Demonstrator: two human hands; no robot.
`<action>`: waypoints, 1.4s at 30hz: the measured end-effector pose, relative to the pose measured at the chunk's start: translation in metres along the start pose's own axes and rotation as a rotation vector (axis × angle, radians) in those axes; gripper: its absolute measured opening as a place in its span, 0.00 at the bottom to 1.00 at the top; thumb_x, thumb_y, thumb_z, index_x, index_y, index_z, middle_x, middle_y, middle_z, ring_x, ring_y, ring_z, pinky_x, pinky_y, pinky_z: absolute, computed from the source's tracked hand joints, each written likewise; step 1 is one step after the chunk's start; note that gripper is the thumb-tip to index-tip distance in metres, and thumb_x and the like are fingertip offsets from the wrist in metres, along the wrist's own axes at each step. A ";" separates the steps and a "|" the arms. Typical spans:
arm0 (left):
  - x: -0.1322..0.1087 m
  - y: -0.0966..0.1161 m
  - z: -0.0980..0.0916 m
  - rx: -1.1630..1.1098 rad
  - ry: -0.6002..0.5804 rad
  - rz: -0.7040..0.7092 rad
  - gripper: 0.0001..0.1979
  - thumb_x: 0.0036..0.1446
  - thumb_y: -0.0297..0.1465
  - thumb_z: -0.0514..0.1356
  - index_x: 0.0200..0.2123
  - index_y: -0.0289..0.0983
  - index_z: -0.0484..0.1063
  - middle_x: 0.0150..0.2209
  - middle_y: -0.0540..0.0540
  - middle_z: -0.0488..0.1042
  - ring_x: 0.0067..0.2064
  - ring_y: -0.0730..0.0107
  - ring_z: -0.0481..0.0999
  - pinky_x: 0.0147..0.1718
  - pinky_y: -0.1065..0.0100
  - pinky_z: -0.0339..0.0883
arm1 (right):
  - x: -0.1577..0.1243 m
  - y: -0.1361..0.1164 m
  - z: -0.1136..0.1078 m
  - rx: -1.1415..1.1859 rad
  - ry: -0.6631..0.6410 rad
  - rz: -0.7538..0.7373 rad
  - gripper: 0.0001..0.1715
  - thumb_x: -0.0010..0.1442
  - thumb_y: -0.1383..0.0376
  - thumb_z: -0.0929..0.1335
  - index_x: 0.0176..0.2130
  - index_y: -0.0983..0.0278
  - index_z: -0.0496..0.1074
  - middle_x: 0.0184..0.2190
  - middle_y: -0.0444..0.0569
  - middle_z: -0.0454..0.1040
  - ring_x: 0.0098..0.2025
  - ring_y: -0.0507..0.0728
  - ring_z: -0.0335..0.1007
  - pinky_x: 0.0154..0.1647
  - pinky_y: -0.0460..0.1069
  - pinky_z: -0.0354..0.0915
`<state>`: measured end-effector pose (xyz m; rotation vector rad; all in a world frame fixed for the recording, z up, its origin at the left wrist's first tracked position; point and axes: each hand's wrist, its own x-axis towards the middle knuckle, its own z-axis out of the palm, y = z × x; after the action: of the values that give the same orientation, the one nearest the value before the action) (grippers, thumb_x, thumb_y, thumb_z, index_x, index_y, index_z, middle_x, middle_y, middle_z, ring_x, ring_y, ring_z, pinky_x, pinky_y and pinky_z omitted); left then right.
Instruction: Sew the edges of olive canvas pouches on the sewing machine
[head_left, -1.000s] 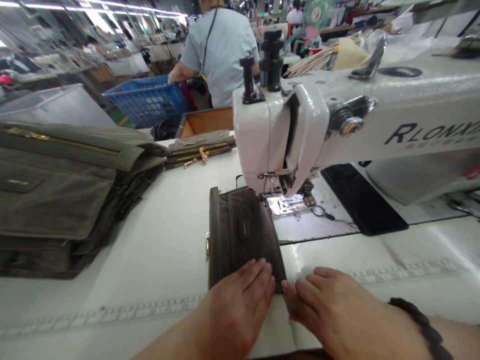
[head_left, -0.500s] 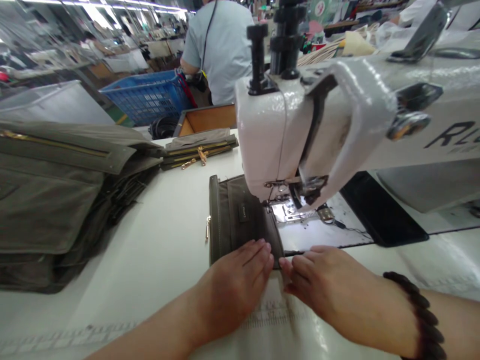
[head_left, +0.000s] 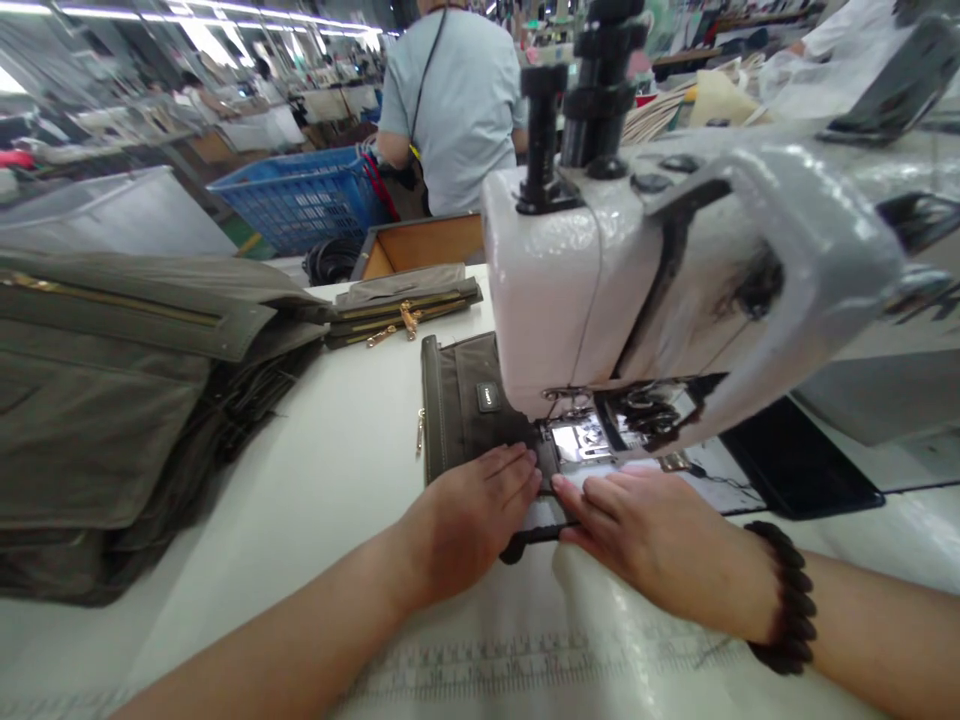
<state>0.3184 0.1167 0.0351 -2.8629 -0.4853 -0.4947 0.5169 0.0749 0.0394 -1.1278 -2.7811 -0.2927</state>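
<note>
A dark olive fabric pouch (head_left: 465,430) lies under the sewing machine head (head_left: 547,300), its right edge by the presser foot and needle. It has a small label and a gold zipper pull (head_left: 421,432) at its left side. My left hand (head_left: 476,515) rests flat on the pouch's near part, fingers stretched out together. At the near right edge is my right hand (head_left: 630,530), fingers bunched, with the fingertips gripping that edge close to the lit metal needle plate (head_left: 585,440). The pouch's near edge is partly hidden by my hands.
Stacked olive bag pieces (head_left: 97,400) cover the left of the table; several zippered pieces (head_left: 405,305) lie behind the pouch. A black phone-like slab (head_left: 802,460) lies right of the needle plate. Beyond stand a blue basket (head_left: 300,200) and a person (head_left: 457,100) facing away.
The pouch and both hands have moved a little farther from me along the machine. A dark edge of the machine bed now shows below my hands. The camera view has shifted slightly.
</note>
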 end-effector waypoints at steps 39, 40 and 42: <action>0.022 -0.030 0.009 0.056 -0.251 -0.126 0.13 0.55 0.20 0.48 0.44 0.29 0.65 0.43 0.42 0.70 0.46 0.67 0.67 0.46 0.68 0.60 | 0.005 0.004 0.005 -0.017 0.107 0.053 0.20 0.59 0.58 0.61 0.43 0.70 0.69 0.24 0.46 0.68 0.23 0.51 0.61 0.20 0.47 0.49; 0.023 -0.032 0.006 0.038 -0.279 -0.168 0.13 0.56 0.22 0.48 0.44 0.31 0.66 0.42 0.43 0.70 0.45 0.66 0.67 0.45 0.66 0.61 | 0.005 0.004 0.005 -0.018 0.100 0.054 0.20 0.57 0.58 0.63 0.43 0.70 0.69 0.24 0.46 0.69 0.24 0.51 0.61 0.19 0.48 0.48; 0.025 -0.035 -0.006 0.015 -0.334 -0.322 0.11 0.57 0.27 0.50 0.43 0.35 0.67 0.41 0.44 0.70 0.44 0.62 0.68 0.42 0.63 0.63 | 0.005 0.005 0.005 -0.017 0.087 0.062 0.21 0.54 0.57 0.66 0.43 0.69 0.69 0.25 0.45 0.69 0.24 0.51 0.62 0.19 0.48 0.47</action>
<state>0.3267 0.1546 0.0537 -2.8717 -1.0106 -0.0519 0.5166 0.0826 0.0363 -1.1737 -2.6673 -0.3505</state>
